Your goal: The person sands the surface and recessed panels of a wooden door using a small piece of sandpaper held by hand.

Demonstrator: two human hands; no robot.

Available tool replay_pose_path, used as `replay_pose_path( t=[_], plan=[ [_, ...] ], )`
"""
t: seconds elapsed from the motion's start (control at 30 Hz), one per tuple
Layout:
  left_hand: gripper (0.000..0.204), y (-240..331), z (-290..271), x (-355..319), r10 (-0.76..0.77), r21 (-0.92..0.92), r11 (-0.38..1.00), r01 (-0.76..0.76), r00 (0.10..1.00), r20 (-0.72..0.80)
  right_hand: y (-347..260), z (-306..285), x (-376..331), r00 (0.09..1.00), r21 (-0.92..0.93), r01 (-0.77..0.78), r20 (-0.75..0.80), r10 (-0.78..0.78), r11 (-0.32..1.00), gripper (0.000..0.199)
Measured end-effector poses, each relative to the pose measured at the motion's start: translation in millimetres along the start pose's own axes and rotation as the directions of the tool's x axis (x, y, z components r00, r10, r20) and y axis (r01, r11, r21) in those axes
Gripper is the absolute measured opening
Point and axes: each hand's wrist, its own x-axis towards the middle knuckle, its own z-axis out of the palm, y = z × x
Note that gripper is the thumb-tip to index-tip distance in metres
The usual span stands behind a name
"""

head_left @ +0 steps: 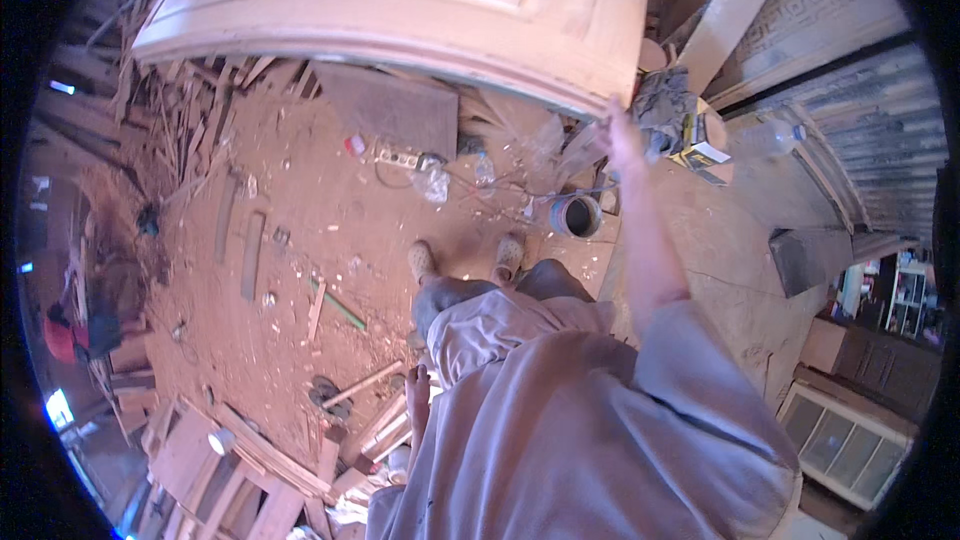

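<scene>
A large pale wooden door panel (590,50) with carved flower relief and darker strips lies raised across the top of the view. My right arm reaches forward, and my right hand (619,135) is closed at the panel's near right corner. Small in view, its fingers are partly blurred against the edge. Low beside my left thigh hangs my left hand (418,395), fingers loosely apart, with nothing visible in it. Just past my right hand sit a dark crumpled cloth (662,100) and a yellow and black box (705,145).
A paint tin (576,215) stands beside an extension socket (398,157) with trailing cords. Wood scraps (215,105) pile up at the left; more planks (240,470) lie at lower left. A clear plastic bottle (770,138) rests on the right-hand surface. Shavings litter the dirt floor.
</scene>
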Motion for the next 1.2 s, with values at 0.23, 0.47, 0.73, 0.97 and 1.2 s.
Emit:
replay_pose_path(
  t=[0.23, 0.47, 0.73, 0.97, 1.2],
  plan=[
    [0.038, 168.9, 20.1, 51.0, 0.299, 0.037, 0.952, -0.303, 0.951, 0.078, 189.5, -59.5, -70.5, 0.977, -0.569, 0.205, 0.174, -0.126, 0.796, 0.041],
    [0.042, 255.2, 10.8, 74.8, 0.432, 0.085, 0.897, -0.435, 0.901, 0.051, 232.0, -97.5, -106.0, 0.963, -0.749, 0.108, 0.241, 0.117, 0.654, 0.045],
    [0.039, 224.0, 50.8, 56.3, 0.353, -0.062, 0.934, -0.351, 0.936, 0.010, 238.8, -71.2, -110.3, 0.846, -0.857, 0.247, 0.419, 0.329, 0.453, 0.039],
    [0.040, 174.1, 105.4, 40.1, 0.200, -0.321, 0.928, -0.189, 0.980, 0.003, 224.7, -29.3, -106.1, 0.845, -0.913, 0.271, 0.377, 0.379, 0.305, 0.025],
    [0.044, 70.7, 143.6, 81.9, 0.108, 0.011, 0.994, -0.108, 0.994, -0.002, 283.4, 36.7, -98.9, 0.741, -0.937, 0.292, 0.348, 0.574, 0.190, 0.030]
  ],
)
